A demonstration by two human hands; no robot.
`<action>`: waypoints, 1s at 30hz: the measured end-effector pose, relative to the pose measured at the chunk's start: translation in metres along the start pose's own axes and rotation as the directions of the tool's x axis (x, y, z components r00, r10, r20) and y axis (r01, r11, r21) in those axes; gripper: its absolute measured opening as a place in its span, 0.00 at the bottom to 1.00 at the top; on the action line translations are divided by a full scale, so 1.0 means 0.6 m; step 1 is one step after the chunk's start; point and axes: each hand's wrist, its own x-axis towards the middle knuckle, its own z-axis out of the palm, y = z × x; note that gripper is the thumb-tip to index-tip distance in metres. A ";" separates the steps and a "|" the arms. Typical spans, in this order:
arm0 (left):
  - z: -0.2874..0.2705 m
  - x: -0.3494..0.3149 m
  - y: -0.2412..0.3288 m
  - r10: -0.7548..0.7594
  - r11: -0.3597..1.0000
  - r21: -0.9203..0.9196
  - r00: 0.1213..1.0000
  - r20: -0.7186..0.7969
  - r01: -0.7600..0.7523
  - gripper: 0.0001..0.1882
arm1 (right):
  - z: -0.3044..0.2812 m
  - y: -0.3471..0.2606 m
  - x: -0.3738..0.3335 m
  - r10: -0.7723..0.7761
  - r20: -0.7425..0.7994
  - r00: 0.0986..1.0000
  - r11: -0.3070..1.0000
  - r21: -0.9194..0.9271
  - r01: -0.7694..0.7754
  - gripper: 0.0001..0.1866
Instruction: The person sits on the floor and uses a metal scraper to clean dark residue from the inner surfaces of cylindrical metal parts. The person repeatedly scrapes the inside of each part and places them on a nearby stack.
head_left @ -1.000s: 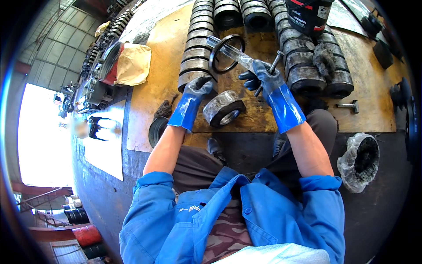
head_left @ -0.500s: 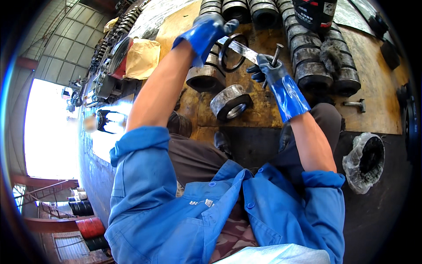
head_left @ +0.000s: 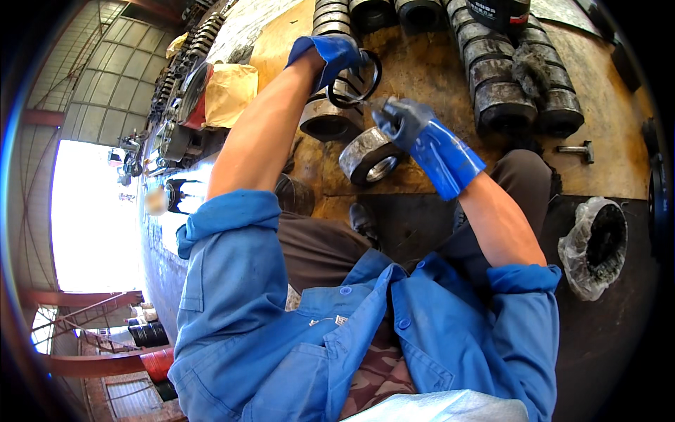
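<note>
My left hand (head_left: 343, 55), in a blue rubber glove with a dark palm, is closed on a thin black ring (head_left: 378, 76) held tilted above the work surface. Just right of the ring, my right hand (head_left: 404, 118), gloved alike, has its fingers curled together. Something thin pokes out from its fingertips toward the ring, too blurred to name. Below the hands lies a thick metal collar (head_left: 357, 156) with a dark end face and a shiny bore. Partly behind the ring is the end of a row of similar cylindrical parts (head_left: 330, 121).
More rows of dirty collars (head_left: 503, 98) stand at the right, with a black bucket (head_left: 500, 13) on top. A T-shaped metal piece (head_left: 578, 150) lies on the board. A plastic-wrapped ring (head_left: 594, 246) sits at the lower right, brown paper (head_left: 230, 95) at the left.
My right hand has moved left and turned toward the ring; the metal bar seen in it is no longer visible. The shiny strip stretched between my hands no longer shows. The ring has shifted slightly left.
</note>
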 end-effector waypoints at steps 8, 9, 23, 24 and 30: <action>-0.030 -0.091 -0.024 -0.058 0.994 -0.100 0.993 -0.105 0.047 0.27 | -0.051 0.016 0.022 0.033 0.050 0.998 0.999 0.027 -0.034 0.16; -0.028 -0.103 -0.033 -0.100 0.990 -0.115 0.987 -0.123 0.086 0.27 | -0.041 0.021 0.024 0.017 0.032 0.999 0.977 0.213 -0.024 0.16; 0.033 -0.156 -0.129 -0.270 0.814 -0.528 0.963 0.022 0.240 0.30 | -0.059 -0.110 0.018 -0.200 -0.016 0.980 0.848 -0.503 0.165 0.11; 0.036 -0.156 -0.130 -0.250 0.792 -0.569 0.968 0.026 0.220 0.29 | -0.056 -0.121 0.019 -0.126 -0.014 0.992 0.821 -0.563 0.096 0.12; 0.027 -0.165 -0.103 -0.208 0.723 -0.661 0.976 0.070 0.201 0.31 | -0.058 -0.074 0.019 -0.145 -0.060 0.988 0.869 -0.484 0.099 0.12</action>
